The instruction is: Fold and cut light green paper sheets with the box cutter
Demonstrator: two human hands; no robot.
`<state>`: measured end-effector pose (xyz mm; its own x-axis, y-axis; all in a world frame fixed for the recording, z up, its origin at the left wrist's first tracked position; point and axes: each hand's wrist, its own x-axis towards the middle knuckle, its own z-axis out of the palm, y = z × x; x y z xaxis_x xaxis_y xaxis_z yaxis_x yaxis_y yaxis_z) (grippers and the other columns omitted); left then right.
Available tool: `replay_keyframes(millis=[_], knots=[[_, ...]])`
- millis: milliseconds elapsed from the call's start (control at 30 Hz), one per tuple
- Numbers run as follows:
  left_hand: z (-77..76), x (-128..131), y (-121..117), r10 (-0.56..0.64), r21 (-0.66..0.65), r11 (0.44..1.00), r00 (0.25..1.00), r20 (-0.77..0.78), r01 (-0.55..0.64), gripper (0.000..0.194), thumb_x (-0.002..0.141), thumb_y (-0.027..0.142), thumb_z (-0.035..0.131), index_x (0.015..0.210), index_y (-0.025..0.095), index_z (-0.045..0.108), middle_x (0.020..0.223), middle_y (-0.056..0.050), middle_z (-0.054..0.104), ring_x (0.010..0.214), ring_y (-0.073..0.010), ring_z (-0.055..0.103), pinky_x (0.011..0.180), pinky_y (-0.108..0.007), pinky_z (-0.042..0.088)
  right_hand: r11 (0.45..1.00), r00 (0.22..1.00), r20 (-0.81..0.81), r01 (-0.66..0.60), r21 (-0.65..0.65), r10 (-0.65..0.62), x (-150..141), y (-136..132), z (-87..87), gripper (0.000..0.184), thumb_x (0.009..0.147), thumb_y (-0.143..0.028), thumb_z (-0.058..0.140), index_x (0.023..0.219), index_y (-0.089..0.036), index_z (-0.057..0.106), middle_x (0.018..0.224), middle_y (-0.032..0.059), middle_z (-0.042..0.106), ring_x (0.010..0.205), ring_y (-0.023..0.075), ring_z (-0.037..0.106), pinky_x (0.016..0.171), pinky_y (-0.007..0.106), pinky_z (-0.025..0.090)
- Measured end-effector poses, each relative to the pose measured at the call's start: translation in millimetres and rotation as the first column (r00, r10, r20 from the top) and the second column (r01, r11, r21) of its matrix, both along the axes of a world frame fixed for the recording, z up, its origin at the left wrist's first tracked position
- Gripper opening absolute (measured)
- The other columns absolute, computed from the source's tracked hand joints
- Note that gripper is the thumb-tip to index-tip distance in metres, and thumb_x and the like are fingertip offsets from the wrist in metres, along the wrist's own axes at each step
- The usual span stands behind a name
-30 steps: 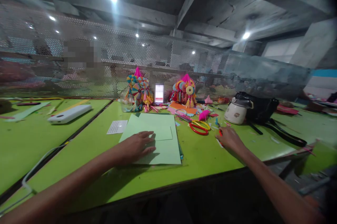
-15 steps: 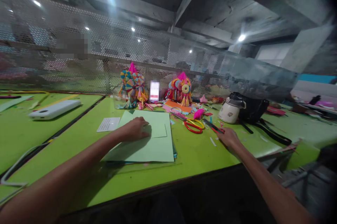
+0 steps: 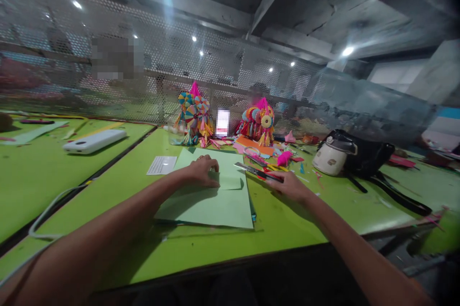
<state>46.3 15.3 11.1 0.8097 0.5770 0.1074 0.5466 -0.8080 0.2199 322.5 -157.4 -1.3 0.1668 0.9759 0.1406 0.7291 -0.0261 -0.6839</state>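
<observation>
My left hand (image 3: 203, 171) rests with curled fingers on a small pale green sheet (image 3: 230, 176) that lies on a larger pale green sheet (image 3: 212, 203) on the green table (image 3: 273, 220). My right hand (image 3: 289, 185) is closed on a long thin tool with a red handle (image 3: 257, 172), which looks like a utility knife. It holds the tool low over the table just right of the sheets, with the tip pointing left.
Two colourful paper ornaments (image 3: 194, 113) (image 3: 259, 123) stand at the back by a perforated metal screen. Paper scraps, a white pot (image 3: 332, 158), a black bag (image 3: 366, 155), a white slip (image 3: 161, 165) and a white case (image 3: 94, 141) lie around. The table edge runs near me.
My right hand has picked the red-handled tool out of the clutter and carried it left toward the sheets. My left hand slid up the paper and curled its fingers.
</observation>
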Motion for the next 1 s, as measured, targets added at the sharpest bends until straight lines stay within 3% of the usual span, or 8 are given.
replay_keyframes(millis=[167,267,367,633,800,900,1000], knots=[[0.7,-4,-8,-0.022,-0.040,0.999,0.998,0.055,0.024,0.046,0.064,0.040,0.071,0.103,0.022,0.054,0.102,-0.007,0.062,0.097,-0.0275,0.056,0.078,-0.036,0.046,0.992,0.994,-0.080,-0.078,-0.095,0.070,-3,22,0.1,0.041,0.081,-0.049,0.058,0.093,-0.011,0.069,0.052,-0.0022,0.052,0.045,0.0095,0.044,0.045,0.021,0.031],[4.8,-5,-12,-0.022,-0.053,0.998,0.998,0.059,0.025,0.059,0.064,0.038,0.072,0.117,0.023,0.052,0.105,-0.008,0.062,0.102,-0.0291,0.055,0.083,-0.039,0.045,0.976,0.985,-0.127,-0.136,-0.168,0.115,-4,29,1.7,0.041,0.079,-0.048,0.061,0.095,-0.011,0.070,0.054,-0.0012,0.054,0.044,0.0089,0.045,0.045,0.021,0.032],[5.7,-4,-12,-0.012,-0.033,0.999,0.999,0.036,0.014,0.070,0.064,0.044,0.071,0.128,0.024,0.050,0.111,-0.011,0.060,0.107,-0.0324,0.052,0.086,-0.043,0.044,0.980,0.988,-0.125,-0.111,-0.162,0.091,-2,36,2.8,0.043,0.078,-0.048,0.064,0.099,-0.011,0.070,0.055,-0.0010,0.055,0.045,0.0083,0.043,0.044,0.021,0.031],[-3.7,-3,-10,-0.027,-0.016,0.999,0.998,0.063,0.028,0.065,0.066,0.041,0.070,0.125,0.019,0.056,0.109,-0.012,0.054,0.103,-0.0320,0.052,0.088,-0.043,0.044,0.965,0.981,-0.086,-0.186,-0.186,0.173,14,32,5.1,0.046,0.079,-0.050,0.062,0.104,-0.012,0.071,0.057,-0.0011,0.053,0.047,0.0076,0.040,0.044,0.021,0.027],[-6.8,-5,-13,-0.083,0.097,0.993,0.981,0.177,0.066,0.055,0.062,0.035,0.075,0.111,0.017,0.055,0.106,-0.010,0.051,0.099,-0.0284,0.051,0.084,-0.037,0.045,0.960,0.969,-0.140,-0.227,-0.164,0.205,11,22,6.4,0.053,0.080,-0.050,0.063,0.117,-0.013,0.066,0.053,-0.0030,0.050,0.045,0.0078,0.038,0.044,0.021,0.026],[-9.5,-7,-17,-0.109,0.166,0.983,0.972,0.208,0.074,0.049,0.064,0.032,0.074,0.104,0.018,0.051,0.105,-0.008,0.052,0.093,-0.0260,0.052,0.081,-0.035,0.044,0.932,0.945,-0.152,-0.314,-0.181,0.289,9,22,8.2,0.051,0.078,-0.048,0.065,0.116,-0.014,0.067,0.065,0.0008,0.059,0.050,0.0079,0.043,0.047,0.021,0.030],[-10.9,-11,-21,-0.103,0.166,0.984,0.971,0.214,0.068,0.052,0.068,0.030,0.073,0.113,0.018,0.048,0.108,-0.009,0.054,0.096,-0.0265,0.052,0.084,-0.037,0.043,0.889,0.913,-0.131,-0.406,-0.213,0.386,14,27,11.2,0.049,0.077,-0.048,0.067,0.113,-0.014,0.069,0.079,0.0048,0.066,0.060,0.0106,0.051,0.053,0.021,0.037]])
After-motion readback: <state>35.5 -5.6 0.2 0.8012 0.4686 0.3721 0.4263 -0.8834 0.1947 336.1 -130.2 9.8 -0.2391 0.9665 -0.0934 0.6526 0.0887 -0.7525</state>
